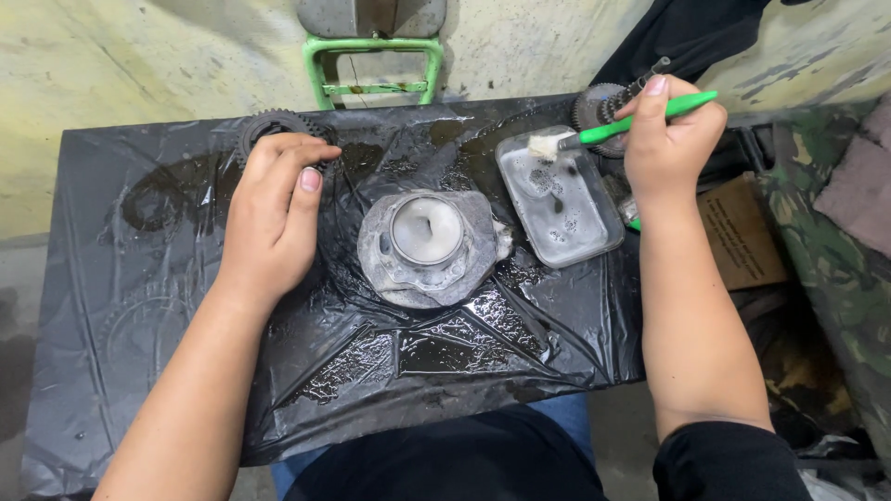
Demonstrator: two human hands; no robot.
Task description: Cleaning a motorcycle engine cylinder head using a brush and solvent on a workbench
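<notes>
Dirty pale wall at the back, with a green metal frame point(371, 65) against it. Below that, a low counter point(111, 371) wrapped in shiny black plastic sheet, wet and oily in many spots.

Left hand point(274, 209) flat and open on the plastic, fingers spread a little, holding nothing. Fingertips touching a dark toothed gear point(269, 122) lying at the back left of the counter, partly covered by the hand.

Right hand point(670, 139) closed around a green toothbrush point(617, 125), thumb up along the handle. White bristles of the brush at the far edge of a clear plastic tray point(560, 199), touching or just over its rim; cannot tell which. Tray gray and smeared inside, sitting right of the middle. Behind the right hand, a second gear with a ridged shaft point(613, 104), half hidden by the fingers and the brush.

Middle of the counter, between the two hands: a round gray metal part point(429, 249) with a wide flat base and a raised ring on top, cloudy white inside the ring. Just beside the tray, not touched by either hand.

Far right, off the counter: a brown cardboard piece point(738, 232) and a green spotted cloth point(826, 223). Near the bottom edge, dark clothes and blue trousers of the person.
</notes>
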